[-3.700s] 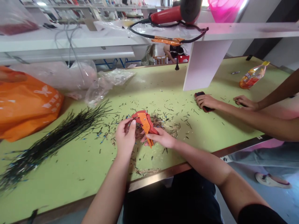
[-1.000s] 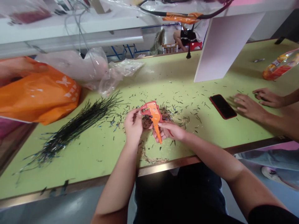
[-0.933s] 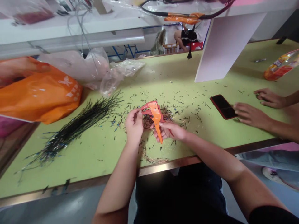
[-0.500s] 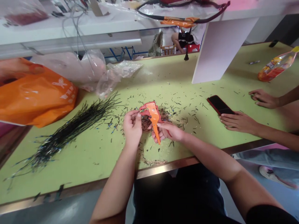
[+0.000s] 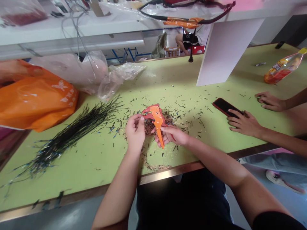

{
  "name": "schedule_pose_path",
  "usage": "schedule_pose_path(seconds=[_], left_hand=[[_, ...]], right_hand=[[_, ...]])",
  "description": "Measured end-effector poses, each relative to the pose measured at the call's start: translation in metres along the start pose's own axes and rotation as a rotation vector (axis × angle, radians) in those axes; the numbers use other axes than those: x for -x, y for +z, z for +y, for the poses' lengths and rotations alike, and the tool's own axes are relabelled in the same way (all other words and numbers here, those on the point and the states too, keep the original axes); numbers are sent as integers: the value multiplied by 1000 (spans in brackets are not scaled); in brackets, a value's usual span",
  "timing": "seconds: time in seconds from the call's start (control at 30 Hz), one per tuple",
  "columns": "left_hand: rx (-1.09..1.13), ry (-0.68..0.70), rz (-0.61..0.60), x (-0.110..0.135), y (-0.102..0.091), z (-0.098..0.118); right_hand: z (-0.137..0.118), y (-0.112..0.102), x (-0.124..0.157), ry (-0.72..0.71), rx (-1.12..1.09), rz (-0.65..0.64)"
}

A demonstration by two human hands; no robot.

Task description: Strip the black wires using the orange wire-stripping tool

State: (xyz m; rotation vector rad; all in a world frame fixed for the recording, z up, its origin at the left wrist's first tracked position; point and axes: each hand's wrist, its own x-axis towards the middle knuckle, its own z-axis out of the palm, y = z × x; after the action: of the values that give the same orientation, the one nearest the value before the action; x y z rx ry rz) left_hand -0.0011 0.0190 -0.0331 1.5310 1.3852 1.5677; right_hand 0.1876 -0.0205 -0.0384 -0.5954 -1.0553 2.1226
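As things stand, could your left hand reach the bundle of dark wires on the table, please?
Probably yes. The bundle of dark wires lies left of the left hand, with only green table and scattered offcuts between, though that hand is pinched at the orange wire stripper.

No legible txt anywhere, orange bag (image 5: 35, 95) w/ white butterfly logo + white print too blurred to read, snack packet (image 5: 281, 68) label too small, stripper tool (image 5: 156, 117) no mark legible.
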Motion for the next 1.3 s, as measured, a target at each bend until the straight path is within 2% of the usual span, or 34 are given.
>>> schedule_pose_path(seconds=[0.37,0.67,1.3], left_hand=[[59,-36,-81,-2,-4,5],[77,-57,-45,-1,-1,12],[43,-53,-12,1,0,11]], right_hand=[[-4,3,1,42,-22,30],[-4,4,1,28,-5,37],[-5,7,3,51,44,65]])
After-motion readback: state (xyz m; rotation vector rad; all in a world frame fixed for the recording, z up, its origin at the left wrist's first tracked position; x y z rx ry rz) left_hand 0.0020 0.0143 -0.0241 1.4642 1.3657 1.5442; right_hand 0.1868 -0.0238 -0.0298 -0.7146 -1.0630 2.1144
